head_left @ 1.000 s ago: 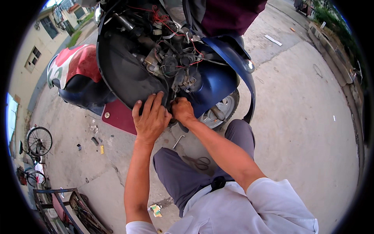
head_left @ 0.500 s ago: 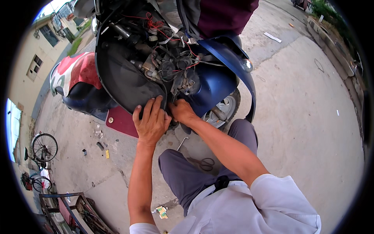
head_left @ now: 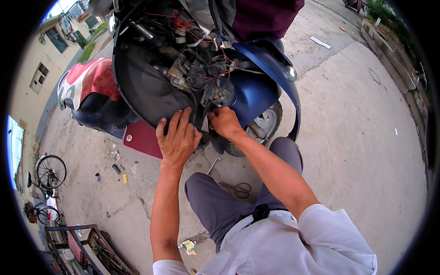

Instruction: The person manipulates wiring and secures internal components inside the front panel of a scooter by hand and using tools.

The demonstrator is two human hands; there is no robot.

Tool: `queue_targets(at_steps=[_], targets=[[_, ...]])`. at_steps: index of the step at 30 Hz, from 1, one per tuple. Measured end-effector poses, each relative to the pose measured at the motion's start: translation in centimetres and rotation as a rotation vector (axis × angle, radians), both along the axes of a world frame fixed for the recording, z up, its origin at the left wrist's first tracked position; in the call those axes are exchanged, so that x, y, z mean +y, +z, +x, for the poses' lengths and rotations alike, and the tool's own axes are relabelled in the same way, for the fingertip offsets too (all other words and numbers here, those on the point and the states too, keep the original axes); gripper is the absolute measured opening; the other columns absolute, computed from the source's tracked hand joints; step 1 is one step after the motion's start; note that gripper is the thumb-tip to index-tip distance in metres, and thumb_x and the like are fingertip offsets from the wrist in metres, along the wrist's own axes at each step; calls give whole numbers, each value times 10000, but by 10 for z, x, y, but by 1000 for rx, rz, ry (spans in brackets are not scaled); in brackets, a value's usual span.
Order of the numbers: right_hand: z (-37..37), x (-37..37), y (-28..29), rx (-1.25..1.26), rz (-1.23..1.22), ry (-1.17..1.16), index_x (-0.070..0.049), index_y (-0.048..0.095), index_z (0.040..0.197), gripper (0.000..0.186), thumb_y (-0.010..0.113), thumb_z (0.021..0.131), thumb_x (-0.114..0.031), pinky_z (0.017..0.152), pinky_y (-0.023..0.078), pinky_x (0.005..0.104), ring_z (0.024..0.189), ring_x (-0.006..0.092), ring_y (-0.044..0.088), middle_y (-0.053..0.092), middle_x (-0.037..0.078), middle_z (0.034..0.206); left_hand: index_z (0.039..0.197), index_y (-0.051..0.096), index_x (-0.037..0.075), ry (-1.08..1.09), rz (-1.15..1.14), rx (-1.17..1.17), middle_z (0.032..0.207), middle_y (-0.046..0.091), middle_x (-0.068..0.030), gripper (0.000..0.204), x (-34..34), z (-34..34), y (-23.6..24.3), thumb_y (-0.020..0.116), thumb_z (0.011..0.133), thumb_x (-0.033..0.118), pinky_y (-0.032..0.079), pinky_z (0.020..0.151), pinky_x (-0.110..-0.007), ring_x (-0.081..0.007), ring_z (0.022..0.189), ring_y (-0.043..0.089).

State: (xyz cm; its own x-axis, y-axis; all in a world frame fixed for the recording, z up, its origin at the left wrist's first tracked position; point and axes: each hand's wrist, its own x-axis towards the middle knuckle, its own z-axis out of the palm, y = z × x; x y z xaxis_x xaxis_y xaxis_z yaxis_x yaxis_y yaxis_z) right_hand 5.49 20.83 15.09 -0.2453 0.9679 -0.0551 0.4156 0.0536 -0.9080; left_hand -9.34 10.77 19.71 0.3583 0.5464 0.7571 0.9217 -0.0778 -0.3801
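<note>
A blue scooter has its front opened up, showing a black plastic panel [head_left: 142, 87] and a blue fender [head_left: 252, 96]. My left hand [head_left: 178, 140] lies against the panel's lower part, its fingers stretched out over the surface. Just right of the panel's edge, my right hand [head_left: 224, 123] is closed, fingers pinched together below a metal bracket [head_left: 219, 97]. What sits between those fingertips is hidden. Exposed wiring with red wires [head_left: 181, 25] and metal parts fills the space above both hands.
Scissors [head_left: 240, 189] and a metal wrench-like tool [head_left: 213, 166] lie on the concrete by my knees. The front wheel [head_left: 270, 121] stands right of my right hand. A maroon floor mat [head_left: 142, 140] is at left; a bicycle [head_left: 50, 172] and a metal frame [head_left: 71, 229] are farther left.
My right hand has moved a little right and up, away from the panel's edge and my left hand. The left hand stays on the panel, nearly unmoved.
</note>
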Motion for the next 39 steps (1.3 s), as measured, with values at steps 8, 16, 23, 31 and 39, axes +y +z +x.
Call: queue_targets(at_steps=[8, 16, 23, 31, 39], targets=[[-11, 8, 4, -116, -10, -11, 32, 757, 968, 316, 659, 915, -264, 936, 548, 497, 1039, 466, 681, 708, 320, 1005, 755, 603, 122, 8, 0, -17, 1255, 702, 38, 119, 0, 2, -2, 670, 789, 214, 284, 1127, -445, -148, 1152, 629], [-38, -6, -23, -36, -38, -76, 51, 742, 974, 324, 644, 943, -256, 897, 558, 523, 998, 487, 686, 699, 337, 991, 762, 613, 122, -4, 1, -14, 1256, 703, 25, 123, 2, 1, -3, 668, 791, 228, 289, 1122, -449, -154, 1156, 630], [-69, 4, -35, -25, -13, -151, 42, 747, 928, 321, 635, 945, -258, 853, 577, 477, 977, 420, 719, 728, 289, 944, 767, 629, 116, -9, 9, -17, 1255, 704, 20, 119, 2, 2, -4, 673, 787, 225, 291, 1121, -450, -158, 1155, 632], [-53, -10, -27, 99, -130, -69, 15, 754, 1034, 324, 644, 922, -268, 958, 536, 467, 1098, 422, 679, 715, 291, 1071, 775, 636, 103, 3, -9, -15, 1253, 699, 15, 115, -4, -1, -1, 683, 781, 208, 297, 1126, -456, -165, 1152, 628], [-30, -8, -36, 5, 108, 8, 52, 727, 984, 277, 646, 901, -200, 874, 539, 455, 981, 397, 717, 722, 283, 957, 786, 632, 102, -14, -15, -38, 1266, 691, 11, 128, 0, 4, -1, 686, 784, 218, 299, 1129, -462, -168, 1170, 617]])
